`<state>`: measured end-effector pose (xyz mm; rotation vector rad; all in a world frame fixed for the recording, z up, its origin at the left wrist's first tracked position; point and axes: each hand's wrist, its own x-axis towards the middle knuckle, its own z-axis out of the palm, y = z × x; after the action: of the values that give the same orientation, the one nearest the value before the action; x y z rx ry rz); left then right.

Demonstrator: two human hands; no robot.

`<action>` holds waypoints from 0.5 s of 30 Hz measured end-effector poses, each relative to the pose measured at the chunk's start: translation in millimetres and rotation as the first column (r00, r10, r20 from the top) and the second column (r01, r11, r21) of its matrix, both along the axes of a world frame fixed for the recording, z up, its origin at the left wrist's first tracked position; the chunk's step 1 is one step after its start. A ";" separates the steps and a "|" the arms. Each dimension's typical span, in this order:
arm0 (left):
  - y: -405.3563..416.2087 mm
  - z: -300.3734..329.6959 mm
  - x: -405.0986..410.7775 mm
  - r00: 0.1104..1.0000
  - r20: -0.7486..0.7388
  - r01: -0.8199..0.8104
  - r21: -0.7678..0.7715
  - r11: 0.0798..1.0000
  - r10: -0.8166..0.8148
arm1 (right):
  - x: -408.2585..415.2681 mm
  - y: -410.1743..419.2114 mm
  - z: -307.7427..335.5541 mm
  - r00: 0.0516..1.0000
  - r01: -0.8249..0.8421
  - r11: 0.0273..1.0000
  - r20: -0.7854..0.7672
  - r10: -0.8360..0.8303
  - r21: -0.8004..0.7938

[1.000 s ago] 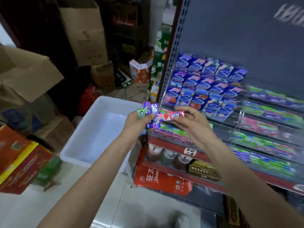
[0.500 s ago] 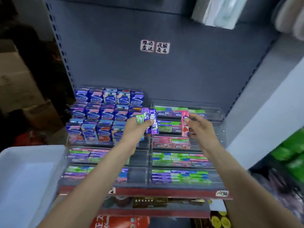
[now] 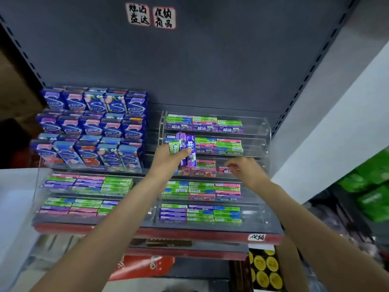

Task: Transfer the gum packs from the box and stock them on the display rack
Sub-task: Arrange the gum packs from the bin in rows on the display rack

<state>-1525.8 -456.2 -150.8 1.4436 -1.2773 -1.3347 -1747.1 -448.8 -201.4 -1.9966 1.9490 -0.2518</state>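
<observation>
Grey shelving back panel (image 3: 210, 70) fills the view above both hands, then the clear acrylic display rack (image 3: 261, 131) with stepped tiers sits right behind them, stocked with flat green, purple and pink gum packs. Blue carton stack (image 3: 92, 127) is off to the outer side of the left hand, white box (image 3: 12, 207) lower and further out that way, well apart from either hand. Left hand (image 3: 170, 159) is curled round a fan of upright packs: two purple gum packs (image 3: 188, 150) and a green gum pack (image 3: 173, 147) sticking up above the knuckles, held over the rack's middle tier. Right hand (image 3: 244, 169) has fingers bent down onto a pink gum pack (image 3: 224, 170) at that same tier, pinching or pressing it into the row (blurred, so can't tell if it has let go). Risks from here: the pink pack lands crooked or rides on top of its neighbours, since the slot beside the pink row under the right fingers looks tight, and a push could knock that row askew. The left bundle is held by thumb pressure alone, so reaching across to pull one free could let the outer green pack slip and drop down the tiers below the hand. Colours are mixed across tiers, so a misplaced flavour is easy too.
</observation>
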 end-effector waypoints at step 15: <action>8.4 -6.2 -14.0 0.998 0.027 0.062 0.044 0.997 -0.063 | -4.5 1.0 2.5 0.991 -0.091 0.991 0.106 0.081 0.093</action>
<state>-1539.8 -447.7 -157.0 1.4680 -1.3295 -1.3952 -1751.6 -447.7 -198.9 -1.9599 1.7734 -0.2272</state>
